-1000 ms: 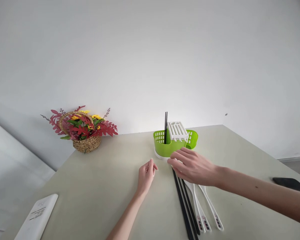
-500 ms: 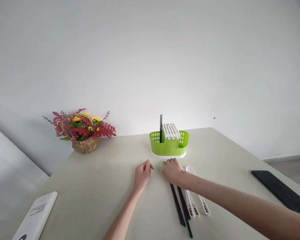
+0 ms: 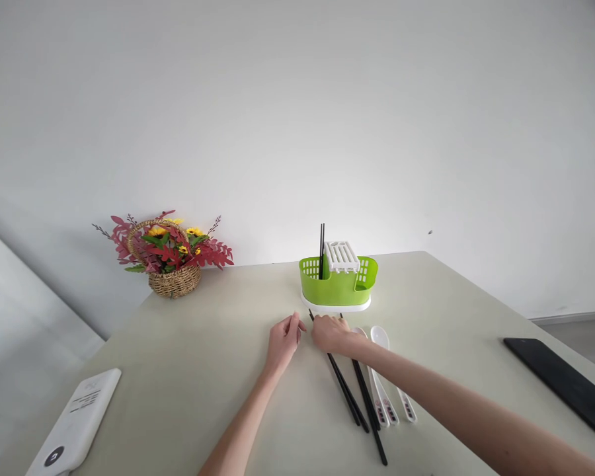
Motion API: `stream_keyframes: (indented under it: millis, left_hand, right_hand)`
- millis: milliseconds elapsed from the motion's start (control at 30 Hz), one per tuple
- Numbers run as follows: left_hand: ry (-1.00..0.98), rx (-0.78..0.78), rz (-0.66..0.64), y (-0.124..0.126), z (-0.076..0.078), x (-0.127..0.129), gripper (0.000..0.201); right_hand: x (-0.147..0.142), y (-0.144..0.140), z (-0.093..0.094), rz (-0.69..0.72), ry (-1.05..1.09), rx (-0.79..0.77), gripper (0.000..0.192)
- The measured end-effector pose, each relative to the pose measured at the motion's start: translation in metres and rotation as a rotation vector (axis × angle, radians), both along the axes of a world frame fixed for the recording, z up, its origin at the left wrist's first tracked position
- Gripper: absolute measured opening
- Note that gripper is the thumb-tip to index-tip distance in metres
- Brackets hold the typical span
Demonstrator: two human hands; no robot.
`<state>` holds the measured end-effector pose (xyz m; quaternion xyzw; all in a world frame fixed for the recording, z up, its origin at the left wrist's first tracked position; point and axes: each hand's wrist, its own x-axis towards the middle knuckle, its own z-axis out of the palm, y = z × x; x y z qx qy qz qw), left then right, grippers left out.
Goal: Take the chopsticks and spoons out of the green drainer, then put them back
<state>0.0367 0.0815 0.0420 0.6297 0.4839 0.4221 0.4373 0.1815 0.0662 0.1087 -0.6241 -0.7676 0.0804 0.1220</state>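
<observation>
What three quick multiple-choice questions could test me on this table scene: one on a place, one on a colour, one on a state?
1. Where is the flower basket?
A. far left by the wall
B. beside the spoons
C. inside the caddy

2. What colour is the caddy?
A. red
B. green
C. black

3. What is the right hand doing?
A. lying flat, apart from everything
B. lifting a spoon
C. gripping chopsticks on the table

Answers:
1 A, it stands at the table's far left edge.
2 B, its slotted walls are bright green.
3 C, its fingers close on the black chopsticks.
</observation>
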Motion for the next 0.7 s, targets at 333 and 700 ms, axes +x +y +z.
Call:
stream_keyframes:
  millis: [333, 700]
  left_hand:
    - [-0.067, 0.023, -0.359, -0.033, 0.021, 0.014, 0.074]
    - [0.101, 0.166, -0.292, -0.031, 0.02, 0.014, 0.045]
  right_hand:
    - [0.041, 0.0, 0.049, 0.045, 0.42, 0.257, 0.034]
    - [0.068, -0.02, 0.044, 0.2, 0.657, 0.308, 0.044]
